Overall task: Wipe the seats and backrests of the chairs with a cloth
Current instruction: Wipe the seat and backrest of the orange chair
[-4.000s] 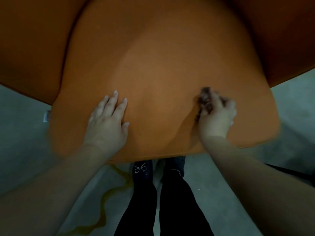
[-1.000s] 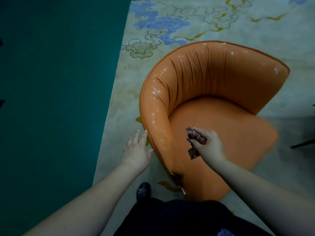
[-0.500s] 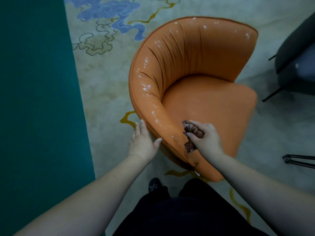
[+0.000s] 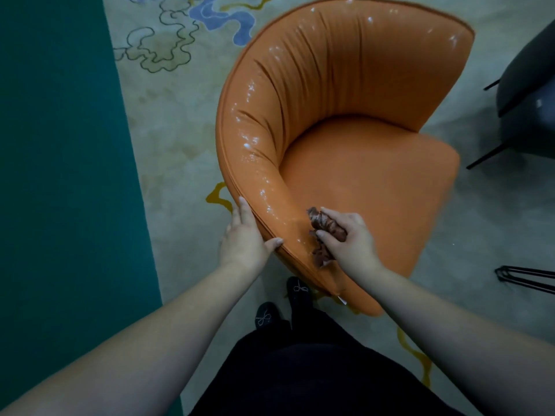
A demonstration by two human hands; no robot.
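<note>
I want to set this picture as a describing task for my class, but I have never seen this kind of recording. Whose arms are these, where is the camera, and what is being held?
There is no machine here. The camera is worn on a person's head and looks forward and down, so the two bare arms reaching into the picture are that person's own, and their dark shoes show at the bottom.

In front of them stands an orange chair with a curved, glossy backrest, on a pale patterned rug. The left hand rests on the outer edge of the backrest, the thumb hooked over its rim. The right hand grips a crumpled brown cloth and holds it against the inner side of the backrest, near its front end, for wiping.

At the right edge you can see part of a dark chair with thin black legs.
</note>
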